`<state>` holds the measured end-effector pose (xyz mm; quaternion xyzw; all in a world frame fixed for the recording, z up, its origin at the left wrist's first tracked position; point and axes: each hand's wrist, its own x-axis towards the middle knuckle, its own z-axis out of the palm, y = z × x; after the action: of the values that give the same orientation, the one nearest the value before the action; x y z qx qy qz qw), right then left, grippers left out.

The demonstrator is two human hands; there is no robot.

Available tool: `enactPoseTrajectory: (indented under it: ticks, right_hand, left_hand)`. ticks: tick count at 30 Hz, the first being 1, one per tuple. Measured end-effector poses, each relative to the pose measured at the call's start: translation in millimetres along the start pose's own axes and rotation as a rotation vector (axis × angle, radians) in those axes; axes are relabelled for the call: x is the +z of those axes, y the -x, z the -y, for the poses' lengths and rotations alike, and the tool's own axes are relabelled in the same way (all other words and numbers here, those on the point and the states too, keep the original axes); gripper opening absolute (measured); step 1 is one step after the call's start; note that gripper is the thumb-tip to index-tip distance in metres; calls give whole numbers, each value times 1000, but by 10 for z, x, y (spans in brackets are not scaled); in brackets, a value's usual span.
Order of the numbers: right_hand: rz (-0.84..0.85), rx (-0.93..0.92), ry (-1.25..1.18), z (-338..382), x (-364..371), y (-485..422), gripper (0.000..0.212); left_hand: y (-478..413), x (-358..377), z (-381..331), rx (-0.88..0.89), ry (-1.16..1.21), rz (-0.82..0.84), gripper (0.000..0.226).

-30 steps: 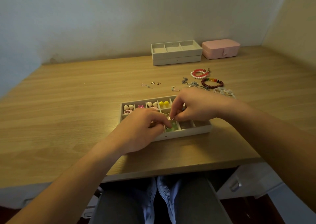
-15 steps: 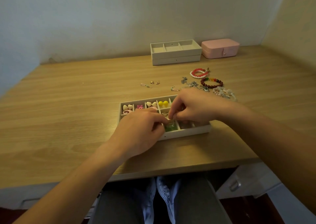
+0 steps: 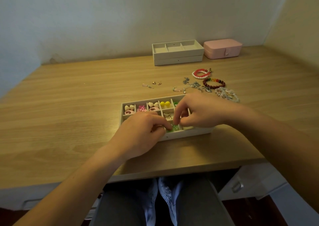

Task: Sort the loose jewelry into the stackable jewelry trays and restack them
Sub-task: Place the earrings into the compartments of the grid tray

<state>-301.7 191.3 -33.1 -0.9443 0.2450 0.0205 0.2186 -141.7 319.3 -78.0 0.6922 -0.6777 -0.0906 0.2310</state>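
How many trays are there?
3. The front tray is nearest the camera. Two more are stacked at the back: the top tray sits on the bottom tray, left of the pink box. None seems hidden.

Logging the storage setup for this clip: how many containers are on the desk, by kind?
Open divided tray under the hands: 1
Stacked trays by the wall, top tray on lower tray: 2
Closed pink box: 1
Total: 4
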Motion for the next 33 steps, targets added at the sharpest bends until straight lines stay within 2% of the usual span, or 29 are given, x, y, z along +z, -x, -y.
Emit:
enactPoseTrajectory:
  ticks: [3, 6, 11, 16, 21, 24, 27, 31, 33]
  right_hand:
    - [39, 1, 10, 33, 8, 33, 23]
    - [-6, 5, 0, 45, -6, 50, 24]
    - [19, 9, 24, 61, -7, 48, 26]
    - [-6, 5, 2, 58, -23, 68, 27]
    - [57, -10, 25, 55, 1, 77, 29]
    - [26, -9, -26, 1, -5, 51, 28]
    - [11, -8, -63, -47, -12, 30, 27]
    - [71, -19, -28, -52, 38, 32, 28]
    - [40, -16, -44, -73, 40, 37, 28]
  left_hand:
    - [-33, -14, 17, 7, 26, 19, 27]
    - [-56, -17, 18, -14, 29, -38, 28]
    - [-70, -30, -23, -10, -101, 0, 38]
    - [-69, -19, -25, -14, -66, -93, 34]
    - [-57, -36, -25, 17, -66, -3, 34]
    - [-62, -29, -23, 27, -136, -25, 33]
    - [-78, -26, -1, 16, -88, -61, 29]
    - [-64, -22, 24, 37, -66, -23, 28]
    - [-65, -21, 54, 35, -31, -65, 27]
